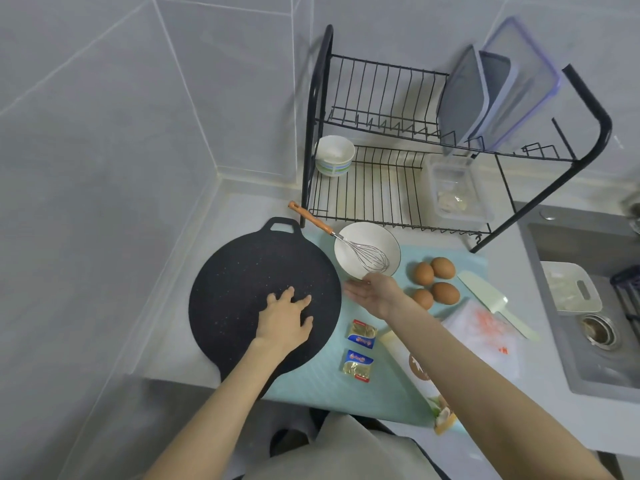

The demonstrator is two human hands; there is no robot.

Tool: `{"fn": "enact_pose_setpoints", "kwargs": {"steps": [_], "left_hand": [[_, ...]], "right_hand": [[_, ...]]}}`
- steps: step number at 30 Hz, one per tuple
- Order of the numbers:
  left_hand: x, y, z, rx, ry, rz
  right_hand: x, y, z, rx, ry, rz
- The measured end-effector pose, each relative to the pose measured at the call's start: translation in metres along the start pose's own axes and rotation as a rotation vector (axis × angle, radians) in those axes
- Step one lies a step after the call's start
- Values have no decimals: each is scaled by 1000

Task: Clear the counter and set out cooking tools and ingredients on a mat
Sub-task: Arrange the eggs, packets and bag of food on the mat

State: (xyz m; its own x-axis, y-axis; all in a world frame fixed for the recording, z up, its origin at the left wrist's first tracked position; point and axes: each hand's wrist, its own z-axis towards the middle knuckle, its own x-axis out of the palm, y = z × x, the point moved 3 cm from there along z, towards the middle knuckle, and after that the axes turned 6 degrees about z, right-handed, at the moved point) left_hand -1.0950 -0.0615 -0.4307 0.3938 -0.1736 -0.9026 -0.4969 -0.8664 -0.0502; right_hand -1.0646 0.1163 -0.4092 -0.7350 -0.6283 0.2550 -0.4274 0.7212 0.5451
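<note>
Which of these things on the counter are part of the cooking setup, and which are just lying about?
For the job: mat, pan, bowl, whisk, eggs, butter packets, knife, carton, bag.

Just lying about: rack, striped cup, lids, box, sink, basket.

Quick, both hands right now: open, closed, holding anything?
Left hand: open, fingers spread, resting on the black pan.
Right hand: open, palm up, holding nothing, just in front of the white bowl.
</note>
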Motion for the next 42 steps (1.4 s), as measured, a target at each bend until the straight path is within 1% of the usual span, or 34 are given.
{"fn": "enact_pose_setpoints", "kwargs": {"steps": [3, 7, 9, 10, 12, 14, 16, 18, 20, 21, 23, 27, 30, 34, 39, 42], "left_hand": [[-3, -2, 1, -3, 3, 14], [-2, -5, 4, -5, 40, 35], [1, -5, 6, -11, 69, 33], [2, -5, 7, -12, 73, 38], [4, -6, 8, -21, 76, 49], [4, -9, 8, -40, 90, 63], [0, -16, 6, -60, 81, 65], [-8, -28, 4, -34, -15, 63], [-15, -43, 0, 58, -138, 47], [-19, -54, -1, 117, -172, 14], [-28, -76, -2, 209, -184, -93], [-42, -129, 8, 335, -133, -374], [-51, -158, 24, 381, -149, -425], [-66, -189, 56, 325, -111, -445], [-63, -211, 92, 242, 1, -382], [-59, -219, 106, 203, 38, -367]], "right_hand": [[8, -3, -1, 43, 58, 54], [4, -7, -7, 22, 151, 32], [-9, -8, -10, 1, 155, -50], [-18, -7, -12, -26, 150, -130], [-37, -3, -16, -129, 115, -346], [-55, 4, -21, -328, 58, -531], [-72, 11, -30, -552, -2, -646], [-86, 20, -41, -694, -71, -728], [-99, 29, -48, -787, -151, -811], [-107, 35, -51, -813, -200, -837], [-120, 44, -52, -818, -261, -846], [-143, 66, -45, -770, -347, -877], [-149, 83, -34, -776, -349, -940], [-155, 105, -8, -751, -319, -1058], [-157, 119, 27, -646, -246, -1170], [-159, 122, 43, -601, -200, -1190]]}}
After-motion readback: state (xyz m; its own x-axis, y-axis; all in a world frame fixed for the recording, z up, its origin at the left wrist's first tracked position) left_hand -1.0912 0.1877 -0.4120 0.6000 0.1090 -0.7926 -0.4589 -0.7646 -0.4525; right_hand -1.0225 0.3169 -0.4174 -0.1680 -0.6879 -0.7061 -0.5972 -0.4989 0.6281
